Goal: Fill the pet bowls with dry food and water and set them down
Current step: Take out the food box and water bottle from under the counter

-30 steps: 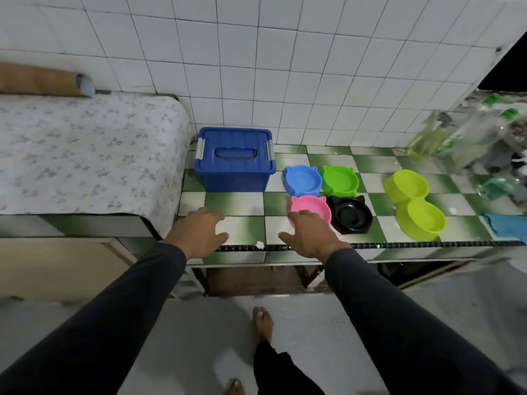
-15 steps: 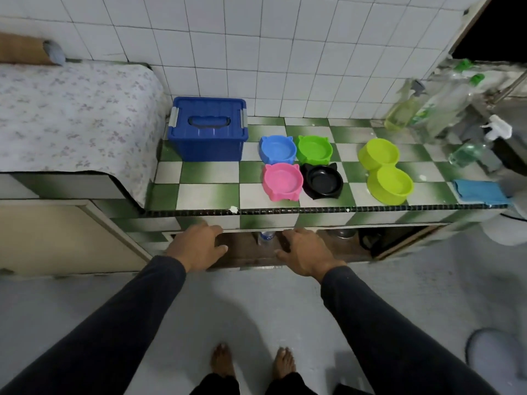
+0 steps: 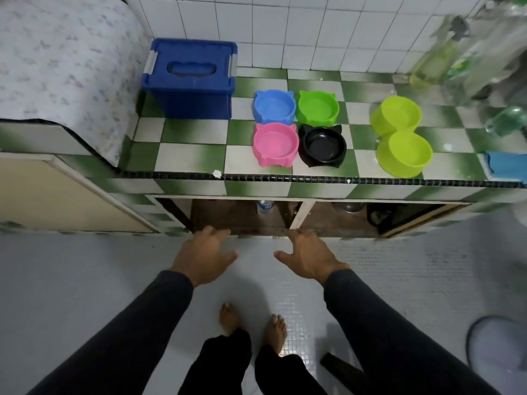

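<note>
Head view, looking down at a green-and-white checkered counter [image 3: 194, 155] and the pale floor in front of it.

Left hand [image 3: 204, 256]: palm down, fingers spread and relaxed, holding nothing, in the air below the counter's front edge. Right hand [image 3: 309, 258]: same posture, fingers loose and splayed, thumb pointing inward, nothing grasped. The two hands sit level, a gap between them. Dark sleeves on both arms. Bare feet below the hands.

All task items lie beyond the hands, up on the counter, none touched. Straight ahead of the gap between the hands, four cat-eared bowls form a tight square: pink bowl [image 3: 275, 143] front left, black bowl [image 3: 322, 145] front right, blue bowl [image 3: 273, 106] behind the pink, green bowl [image 3: 317, 107] behind the black. Neighbours touch or nearly so. All four look empty.

Ahead and to the right of the right hand: a lime double bowl [image 3: 402, 135], its two wells running front to back, also empty.

Ahead and slightly left of the left hand, against the tiled wall: a blue lidded storage box [image 3: 189, 78], lid on, grey latches at both ends.

Far right: blurred bottles [image 3: 445, 58] and a blue cloth [image 3: 506, 165] at the counter edge. Far left: a patterned cloth [image 3: 65, 61] draped over a raised surface. An open shelf under the counter, just beyond the fingertips, holds a small bottle [image 3: 265, 206].
</note>
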Action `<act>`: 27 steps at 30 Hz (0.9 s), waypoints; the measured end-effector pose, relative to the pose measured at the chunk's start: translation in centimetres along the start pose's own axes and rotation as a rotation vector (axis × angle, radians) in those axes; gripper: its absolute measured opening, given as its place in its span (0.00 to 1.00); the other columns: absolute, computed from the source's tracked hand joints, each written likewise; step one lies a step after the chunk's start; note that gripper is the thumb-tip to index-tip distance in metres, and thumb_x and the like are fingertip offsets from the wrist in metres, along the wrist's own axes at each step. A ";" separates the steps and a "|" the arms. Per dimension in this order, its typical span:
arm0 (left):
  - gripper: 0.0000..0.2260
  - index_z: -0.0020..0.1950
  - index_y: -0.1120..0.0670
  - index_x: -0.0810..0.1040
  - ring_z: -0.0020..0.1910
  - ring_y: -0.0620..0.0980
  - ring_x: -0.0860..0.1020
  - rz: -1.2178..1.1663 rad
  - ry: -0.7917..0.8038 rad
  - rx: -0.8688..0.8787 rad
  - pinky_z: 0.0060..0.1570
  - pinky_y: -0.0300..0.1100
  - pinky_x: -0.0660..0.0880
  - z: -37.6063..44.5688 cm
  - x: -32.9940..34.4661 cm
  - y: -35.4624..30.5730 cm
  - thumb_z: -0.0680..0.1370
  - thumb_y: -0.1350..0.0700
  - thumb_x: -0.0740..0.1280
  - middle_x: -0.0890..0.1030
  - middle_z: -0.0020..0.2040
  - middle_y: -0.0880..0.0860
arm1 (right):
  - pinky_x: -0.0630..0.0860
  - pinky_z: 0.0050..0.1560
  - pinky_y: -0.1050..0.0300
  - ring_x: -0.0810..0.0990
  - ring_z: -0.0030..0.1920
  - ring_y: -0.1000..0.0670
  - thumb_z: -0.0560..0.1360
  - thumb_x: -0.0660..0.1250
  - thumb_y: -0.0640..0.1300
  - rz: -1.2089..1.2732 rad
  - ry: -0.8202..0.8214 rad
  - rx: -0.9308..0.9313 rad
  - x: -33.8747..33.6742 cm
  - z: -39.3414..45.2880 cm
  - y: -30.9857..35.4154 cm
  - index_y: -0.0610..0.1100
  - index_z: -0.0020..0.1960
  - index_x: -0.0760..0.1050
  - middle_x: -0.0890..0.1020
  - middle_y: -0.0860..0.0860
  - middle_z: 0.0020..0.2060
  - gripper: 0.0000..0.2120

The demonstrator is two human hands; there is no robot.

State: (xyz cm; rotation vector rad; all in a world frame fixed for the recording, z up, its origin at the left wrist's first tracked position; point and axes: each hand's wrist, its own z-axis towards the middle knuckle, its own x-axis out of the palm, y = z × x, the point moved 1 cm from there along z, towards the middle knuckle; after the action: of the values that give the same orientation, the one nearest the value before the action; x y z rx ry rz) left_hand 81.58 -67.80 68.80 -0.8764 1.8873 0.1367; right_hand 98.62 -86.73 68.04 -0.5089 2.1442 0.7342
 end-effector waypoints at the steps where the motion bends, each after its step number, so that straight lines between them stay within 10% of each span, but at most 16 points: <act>1: 0.31 0.81 0.50 0.64 0.72 0.58 0.70 0.004 0.000 0.001 0.70 0.53 0.70 0.4 0.5 0.0 0.81 0.37 0.62 0.69 0.75 0.56 | 0.72 0.68 0.44 0.71 0.69 0.40 0.77 0.64 0.65 0.000 0.001 0.003 0.3 0.5 -0.3 0.47 0.75 0.67 0.72 0.44 0.71 0.33; 22: 0.33 0.81 0.49 0.64 0.73 0.50 0.69 -0.356 0.008 -0.005 0.74 0.45 0.65 23.2 23.6 9.2 0.80 0.40 0.68 0.69 0.77 0.52 | 0.68 0.60 0.62 0.75 0.66 0.51 0.75 0.70 0.61 0.444 -0.011 0.010 18.1 23.5 -11.7 0.51 0.73 0.71 0.78 0.52 0.67 0.30; 27: 0.37 0.82 0.47 0.63 0.76 0.48 0.67 -0.420 -0.100 0.043 0.76 0.49 0.66 28.6 29.4 11.1 0.77 0.35 0.69 0.66 0.80 0.46 | 0.66 0.51 0.79 0.75 0.62 0.57 0.74 0.73 0.60 0.553 -0.075 -0.012 21.8 28.5 -13.7 0.58 0.68 0.74 0.77 0.62 0.59 0.25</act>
State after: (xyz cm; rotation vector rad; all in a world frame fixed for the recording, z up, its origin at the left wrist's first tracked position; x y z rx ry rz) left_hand 89.35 -61.71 27.47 -1.1927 1.5718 -0.1143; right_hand 109.21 -80.83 31.62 0.1213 2.2253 1.0440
